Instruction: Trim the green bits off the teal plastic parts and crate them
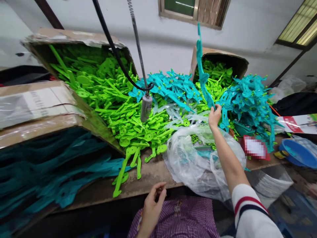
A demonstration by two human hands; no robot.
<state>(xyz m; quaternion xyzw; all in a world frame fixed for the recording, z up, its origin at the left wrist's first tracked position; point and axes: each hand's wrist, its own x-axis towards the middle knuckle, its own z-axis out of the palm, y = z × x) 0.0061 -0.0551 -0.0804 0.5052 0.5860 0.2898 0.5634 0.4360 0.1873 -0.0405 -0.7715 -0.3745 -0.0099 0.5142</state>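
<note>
My right hand (215,116) is stretched out over the worktable, its fingers closed on the lower end of a long teal plastic part (203,79) that stands nearly upright. Close to my lap, by the table's front edge, my left hand (155,203) has its fingers curled toward the thumb; whether something small is between them I cannot make out. Beneath my right forearm lies a clear plastic bag (183,155) with small green pieces showing in its opening. Right of that hand rises a heap of teal parts with green bits (250,99).
Lime-green plastic parts (138,129) spill from a tipped cardboard box (74,36). At left, another box (37,102) holds teal parts (49,172). A grey cylindrical tool (146,108) hangs on a cord above the pile. Farther right are a red tray (247,142) and a blue basin (300,153).
</note>
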